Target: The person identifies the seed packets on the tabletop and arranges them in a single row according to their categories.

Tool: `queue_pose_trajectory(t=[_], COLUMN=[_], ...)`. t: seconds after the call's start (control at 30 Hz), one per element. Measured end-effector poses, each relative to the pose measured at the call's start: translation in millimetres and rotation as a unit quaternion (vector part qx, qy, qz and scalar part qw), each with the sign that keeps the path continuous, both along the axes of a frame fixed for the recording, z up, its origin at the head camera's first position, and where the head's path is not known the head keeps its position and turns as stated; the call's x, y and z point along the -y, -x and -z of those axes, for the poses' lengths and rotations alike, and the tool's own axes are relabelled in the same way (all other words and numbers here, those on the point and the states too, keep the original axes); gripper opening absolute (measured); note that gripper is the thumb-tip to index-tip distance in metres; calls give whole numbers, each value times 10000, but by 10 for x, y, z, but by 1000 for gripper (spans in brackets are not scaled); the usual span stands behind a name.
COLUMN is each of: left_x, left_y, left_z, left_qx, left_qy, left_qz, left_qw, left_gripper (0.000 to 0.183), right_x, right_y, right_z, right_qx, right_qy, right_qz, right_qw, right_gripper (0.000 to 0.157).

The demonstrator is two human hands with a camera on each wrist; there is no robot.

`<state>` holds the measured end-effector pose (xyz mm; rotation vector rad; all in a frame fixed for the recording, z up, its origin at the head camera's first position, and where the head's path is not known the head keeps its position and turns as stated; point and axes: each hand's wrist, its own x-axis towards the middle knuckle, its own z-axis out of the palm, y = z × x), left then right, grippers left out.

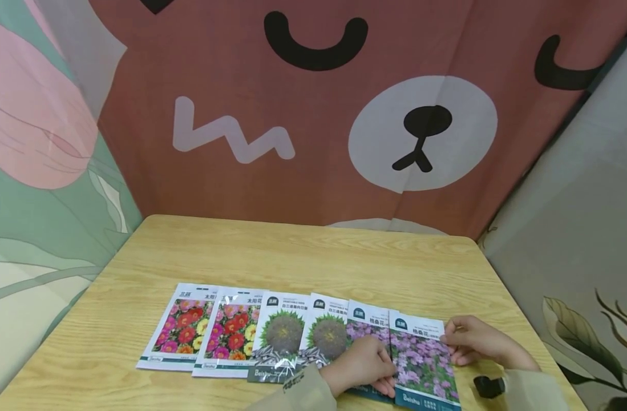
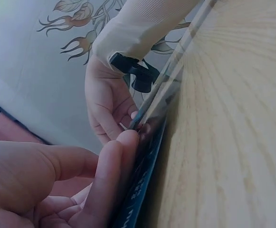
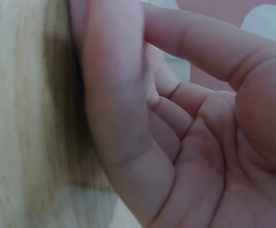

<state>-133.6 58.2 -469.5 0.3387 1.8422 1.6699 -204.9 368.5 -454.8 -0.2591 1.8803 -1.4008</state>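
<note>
Seed packets lie overlapping in a row on the table. At the right end, a seed packet with purple flowers (image 1: 423, 362) has my right hand (image 1: 480, 342) pinching its upper right edge between thumb and fingers. My left hand (image 1: 361, 365) is at its lower left edge, fingers curled and thumb close to them, seeming to pinch that edge. Under the left hand is a second purple-flower packet (image 1: 367, 331), partly covered. In the left wrist view, the left fingers (image 2: 107, 171) touch a dark packet edge (image 2: 140, 190). The right wrist view mostly shows the right hand (image 3: 190, 128).
Further left lie two sunflower seed packets (image 1: 282, 334) and two packets with red and yellow flowers (image 1: 182, 325). The wooden table (image 1: 292, 251) extends behind them. A printed bear curtain (image 1: 313, 188) hangs at the back. A black wrist device (image 1: 489, 387) sits at the right cuff.
</note>
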Motion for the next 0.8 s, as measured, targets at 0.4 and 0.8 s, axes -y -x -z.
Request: queue_pose_trajectory(t=[0.4, 0.8], left_x=[0, -14], left_y=[-14, -22], left_z=[33, 14], left_qx=[-55, -240], left_qy=[312, 580], left_qz=[-206, -245], left_qw=[9993, 9977], left_gripper=[22, 23], right_x=[46, 82], right_y=[-17, -36], right_z=[28, 27], right_qx=[-310, -478], right_qy=[-97, -334], right_qz=[-53, 25], right_qw=[9995, 9983], right_gripper=[14, 16])
